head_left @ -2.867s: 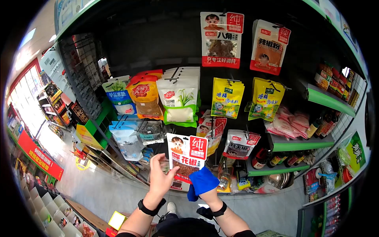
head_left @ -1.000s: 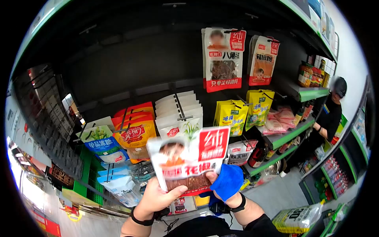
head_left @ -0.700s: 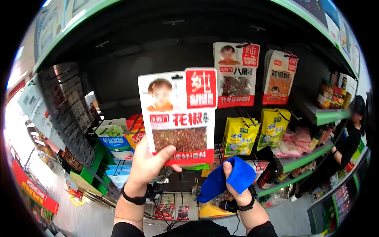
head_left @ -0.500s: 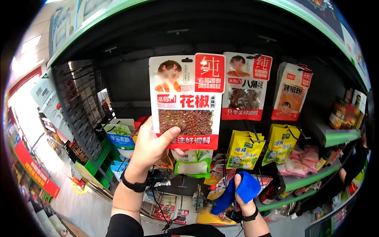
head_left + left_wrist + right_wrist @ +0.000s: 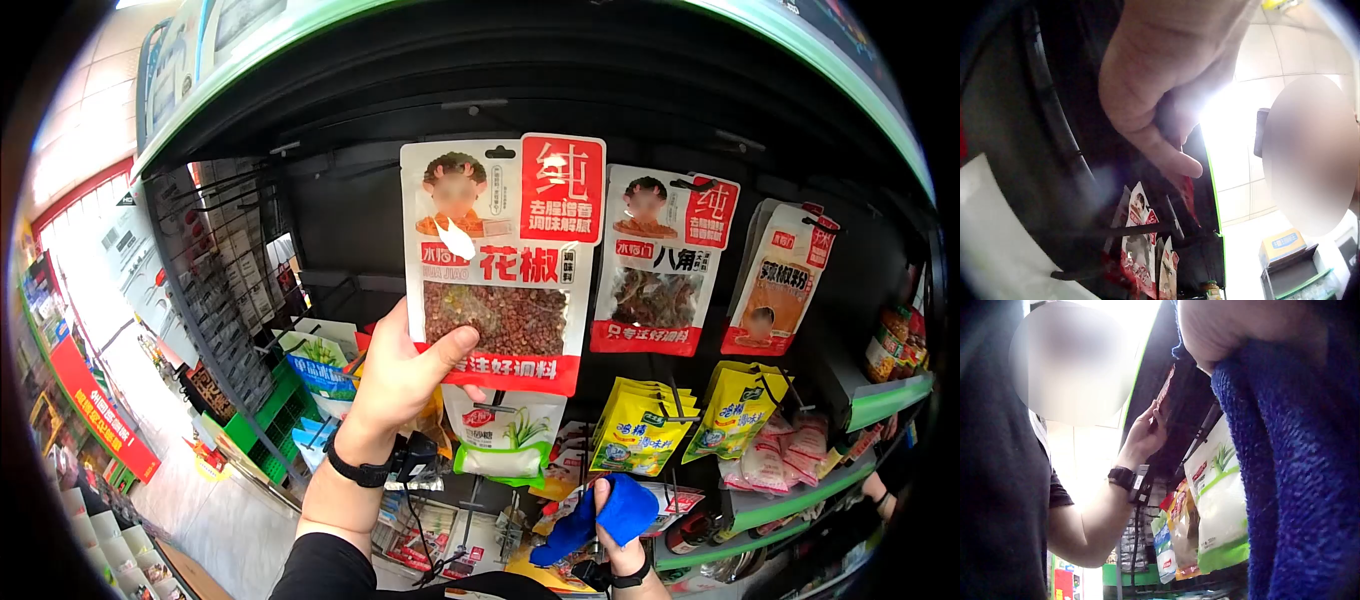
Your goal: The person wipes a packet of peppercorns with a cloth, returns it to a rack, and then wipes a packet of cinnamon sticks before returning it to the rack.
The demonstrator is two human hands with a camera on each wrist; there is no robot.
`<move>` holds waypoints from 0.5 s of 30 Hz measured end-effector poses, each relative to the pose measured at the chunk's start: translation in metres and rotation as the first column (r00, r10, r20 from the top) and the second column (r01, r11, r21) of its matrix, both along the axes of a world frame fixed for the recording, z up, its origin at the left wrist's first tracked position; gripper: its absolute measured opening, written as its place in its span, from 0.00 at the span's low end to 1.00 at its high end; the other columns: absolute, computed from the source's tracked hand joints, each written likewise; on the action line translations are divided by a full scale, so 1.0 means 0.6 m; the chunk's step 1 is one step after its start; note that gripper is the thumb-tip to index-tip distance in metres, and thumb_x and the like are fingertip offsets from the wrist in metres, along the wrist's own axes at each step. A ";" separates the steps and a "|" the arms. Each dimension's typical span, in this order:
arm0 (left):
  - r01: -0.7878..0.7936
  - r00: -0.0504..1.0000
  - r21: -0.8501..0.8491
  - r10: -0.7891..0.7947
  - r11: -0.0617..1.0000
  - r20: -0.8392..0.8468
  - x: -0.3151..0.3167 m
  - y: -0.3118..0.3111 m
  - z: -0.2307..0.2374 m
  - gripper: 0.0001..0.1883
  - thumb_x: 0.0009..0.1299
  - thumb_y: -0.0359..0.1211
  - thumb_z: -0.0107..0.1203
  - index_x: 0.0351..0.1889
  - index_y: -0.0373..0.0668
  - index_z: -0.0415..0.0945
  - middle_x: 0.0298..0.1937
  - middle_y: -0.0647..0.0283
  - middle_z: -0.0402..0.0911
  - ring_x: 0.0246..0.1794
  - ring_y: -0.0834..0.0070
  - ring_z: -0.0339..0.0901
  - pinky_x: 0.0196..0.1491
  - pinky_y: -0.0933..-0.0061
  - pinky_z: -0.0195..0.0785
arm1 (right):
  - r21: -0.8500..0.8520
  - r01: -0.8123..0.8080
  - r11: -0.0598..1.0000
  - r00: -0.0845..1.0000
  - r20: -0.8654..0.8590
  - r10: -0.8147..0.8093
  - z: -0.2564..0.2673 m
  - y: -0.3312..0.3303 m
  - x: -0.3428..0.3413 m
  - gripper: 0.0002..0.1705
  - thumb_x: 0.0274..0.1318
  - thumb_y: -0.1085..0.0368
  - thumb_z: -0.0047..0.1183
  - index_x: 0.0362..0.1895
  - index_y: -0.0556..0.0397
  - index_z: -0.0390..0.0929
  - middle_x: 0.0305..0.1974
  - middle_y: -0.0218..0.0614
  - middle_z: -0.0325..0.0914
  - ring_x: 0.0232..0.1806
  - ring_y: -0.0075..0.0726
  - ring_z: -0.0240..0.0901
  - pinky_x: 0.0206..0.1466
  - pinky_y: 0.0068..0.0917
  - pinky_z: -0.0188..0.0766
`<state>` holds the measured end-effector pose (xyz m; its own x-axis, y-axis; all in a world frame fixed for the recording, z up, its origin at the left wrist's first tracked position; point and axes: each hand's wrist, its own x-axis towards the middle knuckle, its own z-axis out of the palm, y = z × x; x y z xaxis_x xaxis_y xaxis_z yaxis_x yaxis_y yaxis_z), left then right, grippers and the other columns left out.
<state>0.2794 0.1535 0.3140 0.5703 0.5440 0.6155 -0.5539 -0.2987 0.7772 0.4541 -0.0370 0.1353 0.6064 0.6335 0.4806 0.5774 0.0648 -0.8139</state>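
My left hand (image 5: 400,375) pinches a white and red packet of Sichuan peppercorns (image 5: 505,315) by its lower left part, thumb across the front. The packet stands upright, its front towards me, before the dark back panel and left of a hanging star anise packet (image 5: 655,290). In the left wrist view the packet (image 5: 1189,203) shows nearly edge-on beneath the thumb. Lower right, my right hand (image 5: 622,550) grips a bunched blue cloth (image 5: 630,505), apart from the packet. The cloth (image 5: 1310,469) fills much of the right wrist view.
Chilli powder packets (image 5: 775,280) hang at right. Yellow seasoning bags (image 5: 640,425) hang below the star anise, and a white sugar bag (image 5: 505,430) hangs under the held packet. Black hooks (image 5: 475,104) jut from the back panel. A green-edged shelf (image 5: 890,400) stands at right.
The left hand has raised the peppercorn packet from low in front of me to the height of the hanging packets. The right hand, with the cloth, has come away from it, down and right.
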 end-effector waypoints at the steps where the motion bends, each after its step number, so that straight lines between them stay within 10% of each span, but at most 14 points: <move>1: -0.001 1.000 -0.003 0.001 1.000 0.009 0.000 0.001 -0.001 0.20 0.70 0.31 0.55 0.55 0.31 0.62 0.46 0.54 0.77 0.33 0.68 0.81 0.25 0.69 0.80 | -0.025 -0.010 1.000 0.999 -0.038 0.009 -0.006 0.005 -0.001 0.22 0.64 0.60 0.48 0.17 0.53 0.76 0.14 0.35 0.72 0.17 0.37 0.71 0.21 0.33 0.64; 8: 0.007 1.000 -0.024 -0.007 1.000 0.005 -0.004 0.004 -0.009 0.19 0.70 0.29 0.54 0.55 0.31 0.63 0.45 0.55 0.78 0.33 0.70 0.81 0.25 0.70 0.80 | -0.100 -0.056 0.993 0.992 -0.115 0.045 -0.028 0.028 -0.011 0.22 0.64 0.58 0.48 0.16 0.51 0.75 0.14 0.37 0.71 0.16 0.42 0.70 0.20 0.36 0.60; 11: 0.009 1.000 -0.017 -0.008 1.000 0.011 0.002 0.009 -0.007 0.18 0.70 0.29 0.54 0.55 0.31 0.64 0.45 0.56 0.78 0.34 0.71 0.80 0.25 0.71 0.80 | -0.052 0.095 0.994 0.969 0.235 -0.080 0.015 0.028 -0.022 0.23 0.64 0.56 0.46 0.16 0.50 0.75 0.14 0.38 0.70 0.17 0.45 0.70 0.21 0.38 0.61; 15: 0.003 1.000 -0.020 -0.004 1.000 -0.023 0.004 0.016 -0.011 0.18 0.70 0.29 0.53 0.55 0.31 0.64 0.45 0.56 0.78 0.35 0.71 0.80 0.25 0.72 0.79 | -0.098 0.090 0.991 0.977 0.203 -0.069 -0.014 0.039 -0.009 0.23 0.64 0.55 0.45 0.16 0.49 0.75 0.15 0.41 0.71 0.19 0.49 0.70 0.22 0.41 0.61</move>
<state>0.2819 0.1631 0.3076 0.5858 0.5544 0.5912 -0.5371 -0.2808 0.7954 0.4488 -0.0136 0.1270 0.5557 0.6410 0.5294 0.7282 -0.0680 -0.6820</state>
